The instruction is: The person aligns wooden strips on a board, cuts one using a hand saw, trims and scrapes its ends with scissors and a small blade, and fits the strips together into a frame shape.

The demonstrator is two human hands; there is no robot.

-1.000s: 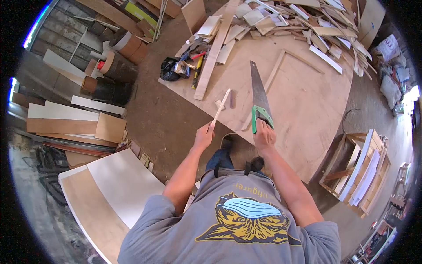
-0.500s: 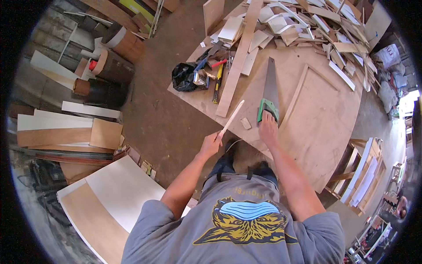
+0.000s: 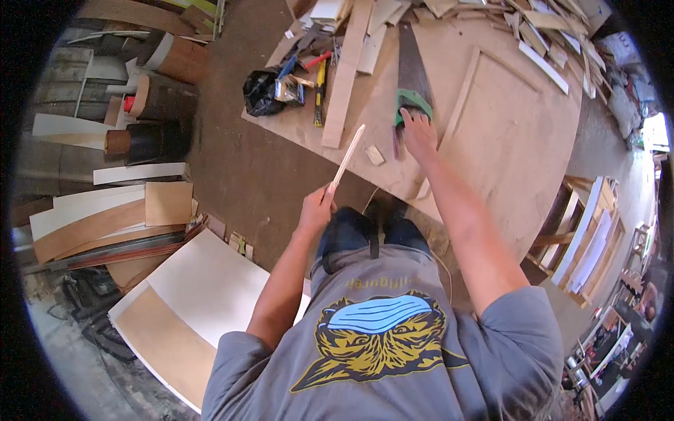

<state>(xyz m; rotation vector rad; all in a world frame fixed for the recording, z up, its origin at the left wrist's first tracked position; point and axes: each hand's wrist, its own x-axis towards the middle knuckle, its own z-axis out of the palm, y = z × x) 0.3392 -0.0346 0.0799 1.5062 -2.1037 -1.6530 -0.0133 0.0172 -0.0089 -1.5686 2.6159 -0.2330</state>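
My left hand is closed around one end of a narrow, pale wooden strip, which points up and away past the table's near edge. My right hand is at the green handle of a handsaw, its index finger stretched along the handle; motion blurs the finger detail. The saw's blade points away over the plywood tabletop. A small wood offcut lies left of the right hand, and a thin dark reddish strip, too blurred to name, shows just beside that hand.
A long board lies across the table's left part. Beside it are a yellow-and-black tool and a black plastic bag. Wood scraps heap at the far right. White panels stand at my left.
The handsaw has slid forward over the table with my right hand, showing the dark strip near its handle. My left hand still holds the wooden strip. The view has shifted.
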